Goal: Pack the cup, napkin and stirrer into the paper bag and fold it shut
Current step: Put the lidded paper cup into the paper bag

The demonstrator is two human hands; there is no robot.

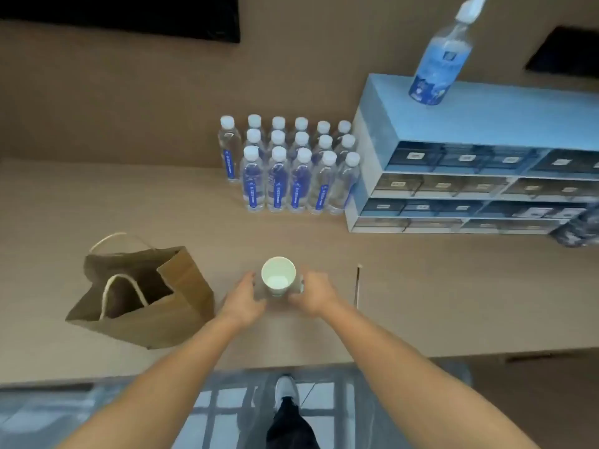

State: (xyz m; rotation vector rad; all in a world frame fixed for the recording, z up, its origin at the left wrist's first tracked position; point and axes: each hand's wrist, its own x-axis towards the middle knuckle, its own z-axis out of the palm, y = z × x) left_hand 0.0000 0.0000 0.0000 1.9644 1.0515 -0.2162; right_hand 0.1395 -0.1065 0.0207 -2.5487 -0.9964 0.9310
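A white paper cup (pixel 278 276) stands upright and empty on the wooden counter (pixel 421 306), in the middle. A pale sheet, apparently the napkin (pixel 300 285), shows at the cup's right side and base. My left hand (pixel 243 302) curves beside the cup's left side, fingers apart, with a thin gap to it. My right hand (pixel 313 294) curls at the cup's right side, over the napkin edge; whether it grips anything is unclear. The thin wooden stirrer (pixel 357 286) lies to the right. The brown paper bag (pixel 181 306) with white rope handles stands open on the left.
Several water bottles (pixel 291 170) stand in rows at the back. A blue drawer cabinet (pixel 453 124) fills the back right, with a spray bottle (pixel 437 66) on top. The counter's front edge runs just below my forearms, with the floor and my shoe (pixel 285 388) beneath.
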